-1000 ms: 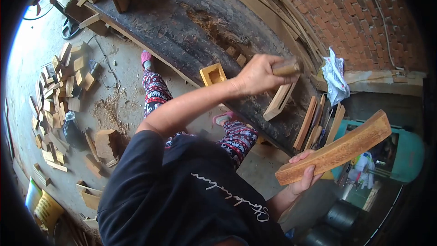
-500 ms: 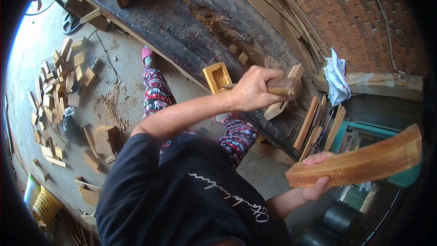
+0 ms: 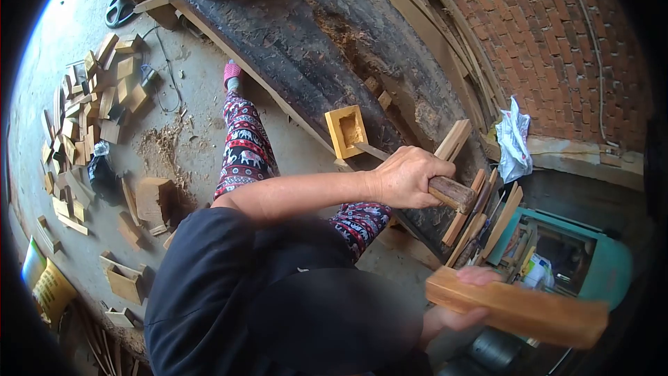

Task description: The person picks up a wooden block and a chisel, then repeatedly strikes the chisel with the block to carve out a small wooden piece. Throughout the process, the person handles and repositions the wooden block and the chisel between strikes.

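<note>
My left hand is closed around a chisel, whose wooden end sticks out past the fist. The chisel's blade reaches left to a small yellowish wooden block with a rectangular hollow cut into it. Its tip is at the lower right corner of that hollow. The block lies near the edge of a dark, worn workbench. Off the bench at lower right, my right hand grips a thick, slightly curved length of wood, its far end blurred.
Wood strips and tools stand at the bench's right end, beside a teal machine. A white plastic bag hangs near the brick wall. Many wood offcuts cover the floor at left, with shavings nearby.
The view has shifted somewhat. My right hand has swung the length of wood so its far end points lower. My left hand, with the chisel, appears lower, and the chisel is more slanted.
</note>
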Motion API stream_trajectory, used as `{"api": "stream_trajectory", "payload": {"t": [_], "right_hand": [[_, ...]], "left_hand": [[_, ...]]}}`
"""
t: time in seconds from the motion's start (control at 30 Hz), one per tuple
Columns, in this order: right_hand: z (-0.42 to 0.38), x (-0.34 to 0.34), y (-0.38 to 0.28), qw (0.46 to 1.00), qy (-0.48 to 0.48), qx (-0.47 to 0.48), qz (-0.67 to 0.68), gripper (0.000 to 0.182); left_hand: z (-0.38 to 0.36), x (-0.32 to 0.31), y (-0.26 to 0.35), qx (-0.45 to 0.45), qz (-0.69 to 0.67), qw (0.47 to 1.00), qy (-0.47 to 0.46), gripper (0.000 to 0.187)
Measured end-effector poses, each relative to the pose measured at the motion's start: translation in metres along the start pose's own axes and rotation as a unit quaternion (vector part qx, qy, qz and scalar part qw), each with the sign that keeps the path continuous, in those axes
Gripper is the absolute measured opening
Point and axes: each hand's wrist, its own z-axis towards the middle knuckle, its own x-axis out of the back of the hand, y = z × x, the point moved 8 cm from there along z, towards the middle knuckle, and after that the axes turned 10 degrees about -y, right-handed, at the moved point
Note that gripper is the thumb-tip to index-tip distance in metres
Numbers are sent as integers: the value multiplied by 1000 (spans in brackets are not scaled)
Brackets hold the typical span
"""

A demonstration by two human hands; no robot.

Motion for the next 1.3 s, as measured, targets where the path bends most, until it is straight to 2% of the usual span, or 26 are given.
{"api": "stream_trajectory", "payload": {"t": [0.03, 0.07, 0.1, 0.13, 0.2, 0.27, 0.3, 0.4, 0.43, 0.47, 0.53, 0.6, 0.63, 0.67, 0.73, 0.77, 0.83, 0.87, 0.93, 1.0, 1.07, 1.13, 1.17, 1.2, 1.23, 1.3], "right_hand": [[0, -23, -4, 915, -253, 23, -314, 76], [-17, -43, 17, 674, -461, 44, -576, 74], [-30, -37, 41, 851, -336, -121, -384, 76], [-60, -34, 76, 935, -172, -273, -149, 78], [-60, -18, 76, 947, -95, -264, -158, 89], [-43, -9, 54, 979, -63, -128, -142, 78], [-33, -12, 41, 987, -31, -73, -140, 57], [-40, -19, 46, 998, -43, -38, -11, 43], [-58, -15, 58, 953, -176, -90, -230, 38], [-99, 12, 99, 906, -184, -249, -289, 55], [-103, 4, 101, 962, -93, -224, -124, 77], [-78, 3, 71, 968, -54, -204, -139, 88], [-64, 1, 55, 984, -62, -103, -131, 85], [-64, 16, 55, 987, -13, -125, -98, 85], [-48, -3, 40, 997, 19, 9, 72, 81], [-61, 4, 49, 997, 20, 12, 72, 81], [-95, -2, 96, 955, -139, -160, -208, 83], [-111, 4, 113, 950, -121, -266, -111, 88], [-105, 20, 100, 949, -29, -307, -60, 88], [-76, 14, 64, 982, -50, -140, -115, 74], [-57, 13, 45, 1000, -4, -5, 5, 72], [-63, 2, 40, 996, 38, 40, 68, 80], [-77, -5, 66, 993, -44, -95, -54, 85], [-100, -3, 97, 950, -124, -226, -175, 90], [-107, 4, 110, 955, -134, -217, -155, 99], [-97, 18, 92, 971, -77, -191, -118, 93]], "left_hand": [[-1, 0, 0, 0, 0, 1000, 3, 28], [-1, -2, 0, 5, 7, 1000, -1, 28], [-1, -2, 0, 10, 15, 1000, -4, 28], [0, -2, 0, 8, 16, 1000, -3, 28], [1, 6, -3, 10, 5, 999, 35, 27], [-1, 1, -1, 22, 6, 1000, 15, 26], [-1, -4, 0, 30, 7, 999, -8, 25], [-3, -17, 1, 21, 41, 998, -31, 23], [-4, -21, 1, 21, 49, 998, -40, 22], [-3, -19, 3, 18, 52, 998, -38, 22], [0, -8, 1, 27, 29, 999, 1, 22], [-1, -12, -4, 35, 26, 999, -4, 22], [-2, -16, -2, 25, 33, 999, -11, 22], [-2, -19, 1, 13, 42, 999, -16, 23], [-6, -31, -3, 21, 49, 998, -43, 23], [-8, -33, -2, 15, 66, 997, -40, 23], [-8, -31, 0, 4, 81, 996, -31, 25], [-7, -30, 2, 3, 82, 996, -32, 25], [-2, -17, 0, 12, 37, 999, 6, 25], [-7, -24, -1, 1, 51, 999, 8, 24], [-10, -40, -4, 15, 98, 994, -55, 23], [-13, -45, -2, 2, 112, 992, -58, 23], [-14, -45, -1, -3, 114, 992, -53, 23], [-15, -45, -1, -8, 117, 992, -48, 22], [-12, -40, -6, -5, 114, 992, -44, 22], [-10, -39, -8, -7, 126, 991, -42, 22]]}}
